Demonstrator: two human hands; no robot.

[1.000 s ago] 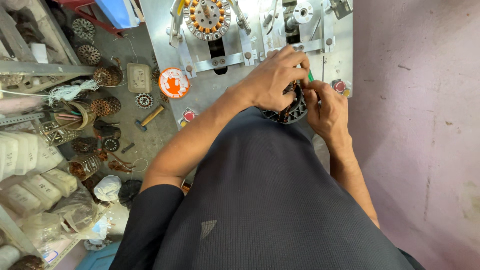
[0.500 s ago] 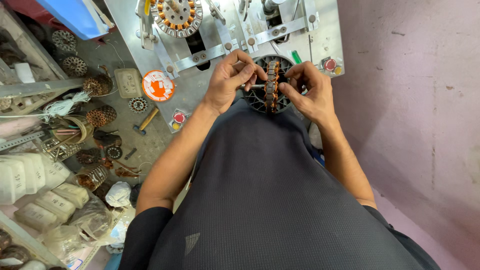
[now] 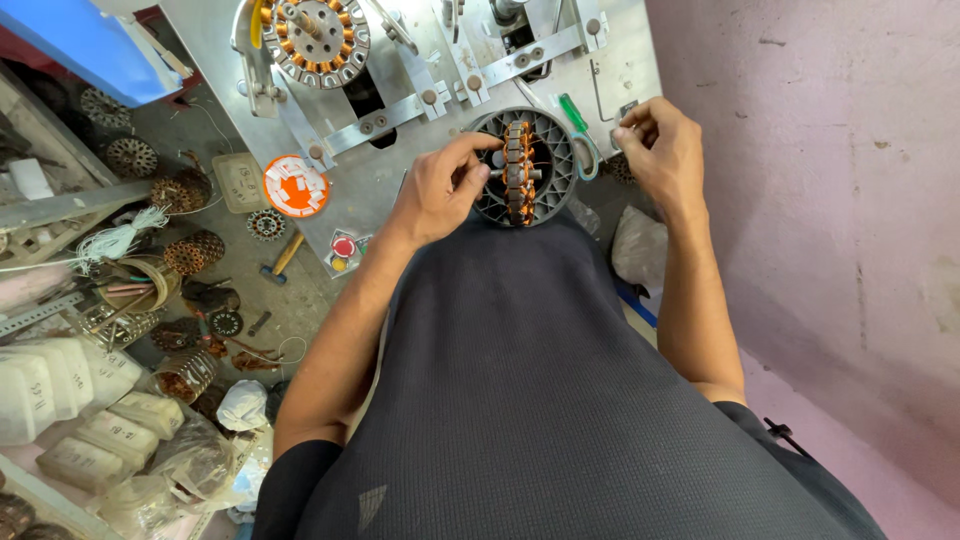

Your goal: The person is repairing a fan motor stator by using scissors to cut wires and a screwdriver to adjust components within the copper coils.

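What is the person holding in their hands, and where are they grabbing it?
The left hand grips the round grey copper-wound stator at its left rim. The right hand pinches something too small to identify.

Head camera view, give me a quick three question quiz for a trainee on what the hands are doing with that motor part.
1. True or false: the left hand grips the wound stator seated in the grey ribbed housing.
2. Where is the right hand? A) on the hammer B) raised just right of the housing, fingertips pinched C) out of view
3. Fill in: the second stator sits on the metal ____ at the top.

Key: 1 true; 2 B; 3 jig
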